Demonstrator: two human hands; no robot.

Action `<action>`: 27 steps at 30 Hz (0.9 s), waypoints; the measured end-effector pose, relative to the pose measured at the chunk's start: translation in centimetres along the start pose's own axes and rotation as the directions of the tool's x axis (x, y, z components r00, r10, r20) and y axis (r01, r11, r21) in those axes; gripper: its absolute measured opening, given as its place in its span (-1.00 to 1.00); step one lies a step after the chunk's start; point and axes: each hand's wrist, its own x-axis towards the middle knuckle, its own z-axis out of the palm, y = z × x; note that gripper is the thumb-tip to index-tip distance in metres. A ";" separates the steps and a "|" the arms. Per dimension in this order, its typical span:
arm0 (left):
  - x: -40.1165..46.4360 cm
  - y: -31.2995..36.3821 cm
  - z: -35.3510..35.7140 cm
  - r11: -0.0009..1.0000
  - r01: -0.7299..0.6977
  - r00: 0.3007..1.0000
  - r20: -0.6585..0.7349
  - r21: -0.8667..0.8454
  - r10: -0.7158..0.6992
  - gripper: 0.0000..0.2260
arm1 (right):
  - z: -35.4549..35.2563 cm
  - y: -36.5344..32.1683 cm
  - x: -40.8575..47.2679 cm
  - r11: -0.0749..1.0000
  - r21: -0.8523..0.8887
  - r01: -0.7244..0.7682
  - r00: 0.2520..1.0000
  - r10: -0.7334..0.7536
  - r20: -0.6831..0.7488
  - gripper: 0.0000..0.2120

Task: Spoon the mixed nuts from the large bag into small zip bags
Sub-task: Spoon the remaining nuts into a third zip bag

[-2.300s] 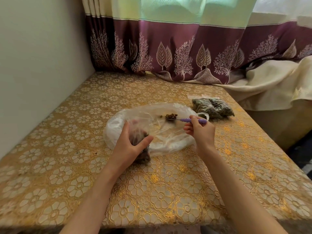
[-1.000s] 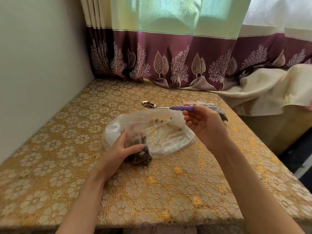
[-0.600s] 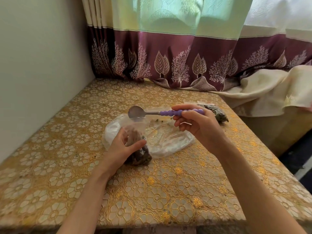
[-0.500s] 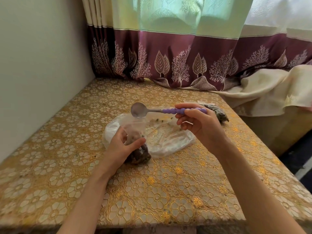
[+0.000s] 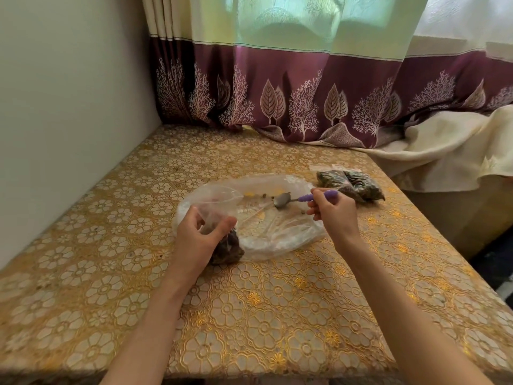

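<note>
The large clear bag (image 5: 280, 232) lies flat and nearly empty in the middle of the table, with a few loose nuts (image 5: 301, 212) on it. My left hand (image 5: 198, 240) grips a small zip bag (image 5: 226, 245) upright at its near left edge; dark nuts fill its bottom. My right hand (image 5: 331, 215) pinches the purple handle of a metal spoon (image 5: 288, 200). The spoon's bowl is down on the large bag and looks empty.
Two filled small zip bags (image 5: 351, 186) lie at the table's right side behind my right hand. A gold flowered cloth covers the table (image 5: 263, 315). A wall runs along the left, a curtain (image 5: 277, 101) hangs behind, and cream fabric (image 5: 444, 145) is bunched at the right.
The spoon carried nuts over the small bag, tipped them in, then swung back right and down onto the large bag. My left hand kept its hold on the small bag.
</note>
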 end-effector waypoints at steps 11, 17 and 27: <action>0.2 -0.3 0.0 1.000 -0.003 1.000 0.014 -0.012 0.003 -0.71 | 3.1 -0.7 1.8 0.973 0.081 -0.218 0.973 0.211 0.088 -0.75; 0.3 -0.6 0.0 0.999 0.031 0.999 0.014 -0.041 -0.031 -0.71 | 3.6 -0.4 1.2 0.878 0.319 -0.356 0.932 0.307 0.194 -0.73; 0.4 -0.6 -0.1 0.998 0.060 0.998 0.031 -0.002 -0.060 -0.67 | 0.6 -2.5 -0.1 0.809 0.525 -0.263 0.964 0.194 0.184 -0.87</action>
